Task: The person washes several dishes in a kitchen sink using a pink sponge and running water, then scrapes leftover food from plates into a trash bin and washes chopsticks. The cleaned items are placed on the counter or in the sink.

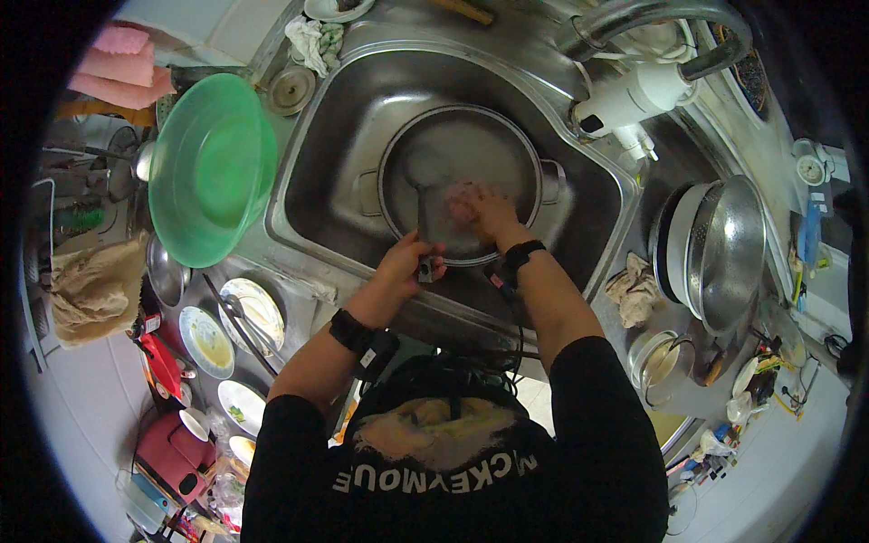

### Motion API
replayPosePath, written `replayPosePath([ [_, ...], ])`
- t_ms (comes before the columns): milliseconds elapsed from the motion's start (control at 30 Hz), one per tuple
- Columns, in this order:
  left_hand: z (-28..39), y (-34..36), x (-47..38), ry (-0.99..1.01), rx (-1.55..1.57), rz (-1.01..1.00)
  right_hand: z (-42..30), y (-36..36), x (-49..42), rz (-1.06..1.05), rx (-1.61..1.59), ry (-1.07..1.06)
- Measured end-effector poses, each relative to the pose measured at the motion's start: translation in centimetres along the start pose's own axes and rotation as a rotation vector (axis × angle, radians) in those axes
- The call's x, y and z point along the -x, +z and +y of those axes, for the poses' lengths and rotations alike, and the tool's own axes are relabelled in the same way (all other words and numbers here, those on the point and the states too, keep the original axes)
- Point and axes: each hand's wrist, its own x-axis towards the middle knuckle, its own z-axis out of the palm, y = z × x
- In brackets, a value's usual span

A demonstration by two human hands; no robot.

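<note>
A large two-handled metal pot (384,146) holding cloudy water sits in the stainless steel sink (319,156). My left hand (409,263) grips the handle end of a ladle (422,214) at the pot's near rim. The ladle's round bowl lies in the water at the left of the pot. Inside the pot, toward its near right side, is my right hand (485,212), its fingers against a pinkish scrubber or cloth (464,203) that is blurred by the water. The exact hold of those fingers is hard to make out.
A green plastic basin (214,170) stands left of the sink, with plates (207,341) nearer me. Metal bowls and a colander (730,254) lean at the right beside a crumpled cloth (633,290). A curved faucet (652,13) and a white water-heater unit (631,98) overhang the back right.
</note>
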Motion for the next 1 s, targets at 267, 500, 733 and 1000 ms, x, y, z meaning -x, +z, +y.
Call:
replayPosePath([
  [267, 0.2, -1.4, -1.0, -0.106, 0.129, -0.065, 0.4, -0.6, -1.7, 0.104, -0.257, -0.019],
  [500, 0.7, 1.7, -0.8, 0.009, 0.274, -0.016, -3.1, -5.3, 1.7, -0.147, -1.251, 0.252],
  [733, 0.7, 1.8, -1.9, 0.038, 0.168, -0.085, -5.7, -2.0, 0.0, 0.472, -0.623, -0.167],
  [1000, 1.4, 0.2, -0.6, -0.126, -0.047, -0.062, -2.5, -3.9, -3.6, 0.133, -0.961, 0.272],
])
